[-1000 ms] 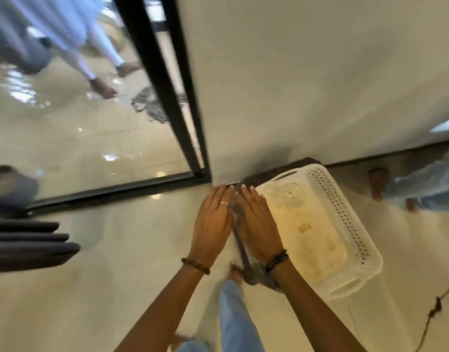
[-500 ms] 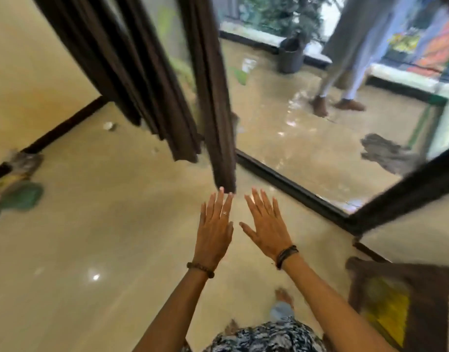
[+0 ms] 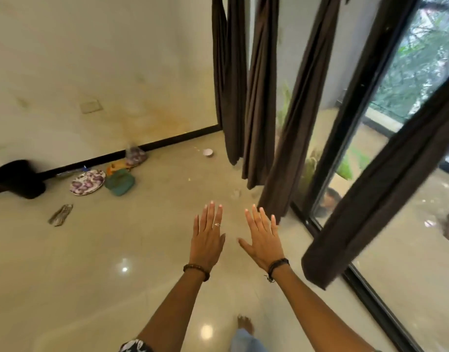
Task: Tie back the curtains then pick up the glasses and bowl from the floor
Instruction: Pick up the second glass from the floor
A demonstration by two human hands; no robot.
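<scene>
Both palms down, fingers straight and spread, holding nothing: left hand [image 3: 208,240], right hand [image 3: 262,240], side by side above the floor [image 3: 91,275]. Nearest loose curtain [image 3: 299,123] just ahead and right of the right fingertips, so closer to the right hand; long axis near vertical, hem just off the floor. More curtains beyond, dark brown cloth in soft heavy folds. Small pale bowl [image 3: 207,152] well ahead, beside the far hems. Glasses not clearly made out. Glossy tile, hard and slippery by the look.
</scene>
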